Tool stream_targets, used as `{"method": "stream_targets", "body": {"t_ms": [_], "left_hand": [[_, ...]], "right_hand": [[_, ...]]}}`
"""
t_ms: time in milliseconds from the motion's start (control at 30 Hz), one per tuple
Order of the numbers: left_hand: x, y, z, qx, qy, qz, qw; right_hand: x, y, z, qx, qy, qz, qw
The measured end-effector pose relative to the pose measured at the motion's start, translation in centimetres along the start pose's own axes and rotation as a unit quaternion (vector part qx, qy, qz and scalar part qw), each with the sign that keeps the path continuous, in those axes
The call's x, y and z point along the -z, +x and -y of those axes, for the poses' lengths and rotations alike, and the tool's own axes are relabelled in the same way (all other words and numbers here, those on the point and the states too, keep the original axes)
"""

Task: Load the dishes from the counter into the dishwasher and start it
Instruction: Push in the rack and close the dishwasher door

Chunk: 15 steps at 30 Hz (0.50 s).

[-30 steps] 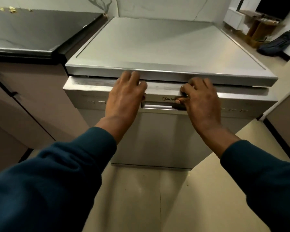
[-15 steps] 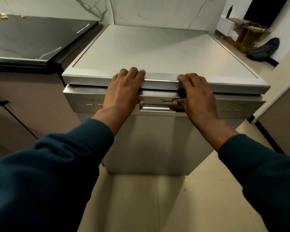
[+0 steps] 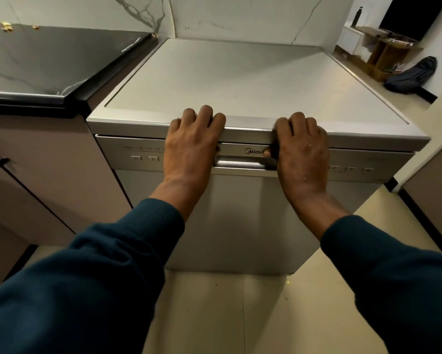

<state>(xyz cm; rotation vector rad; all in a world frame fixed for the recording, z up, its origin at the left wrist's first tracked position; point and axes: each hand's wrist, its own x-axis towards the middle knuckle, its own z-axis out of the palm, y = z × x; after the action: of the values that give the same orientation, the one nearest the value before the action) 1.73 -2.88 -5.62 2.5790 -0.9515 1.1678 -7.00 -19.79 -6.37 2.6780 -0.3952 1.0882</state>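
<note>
Head view, the only one I have: the silver dishwasher (image 3: 240, 221) stands on the floor (image 3: 240, 315) straight ahead of me, its door up and shut beneath the flat top panel (image 3: 240, 80). My left hand (image 3: 191, 146) lies against the front edge of that panel, its fingers (image 3: 204, 113) curled over the lip, palm covering the left end of the recessed door handle (image 3: 242, 164). My right hand (image 3: 302, 152) sits at the handle's right end, fingers hooked over the same lip and the thumb tip touching the door just beside the brand lettering. Whether either hand truly grips the lip or merely rests there I cannot say for sure; the fingertips are tucked out of sight. Small buttons (image 3: 144, 158) run along the control strip left of my left hand. A dark desk (image 3: 48, 65) adjoins the machine on the left, with a few yellowish crumbs at its far edge. Both sleeves (image 3: 100, 277) are dark teal.
</note>
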Motion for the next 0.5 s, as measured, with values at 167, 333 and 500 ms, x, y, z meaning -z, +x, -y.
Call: {"method": "stream_targets", "body": {"t_ms": [167,333,500], "left_hand": [[0.8,0.5,-0.5,0.018,0.0,0.027,0.999],[3.3,4.6,1.2,0.01,-0.05,0.174,0.983],[2.9,10.5,3.7,0.014,-0.101,0.337,0.936]], "right_hand": [[0.8,0.6,-0.3,-0.018,0.046,0.025,0.998],[3.1,3.3,-1.6,-0.057,0.167,0.09,0.98],[3.2,9.9,-3.6,-0.092,0.163,0.286,0.94]]}}
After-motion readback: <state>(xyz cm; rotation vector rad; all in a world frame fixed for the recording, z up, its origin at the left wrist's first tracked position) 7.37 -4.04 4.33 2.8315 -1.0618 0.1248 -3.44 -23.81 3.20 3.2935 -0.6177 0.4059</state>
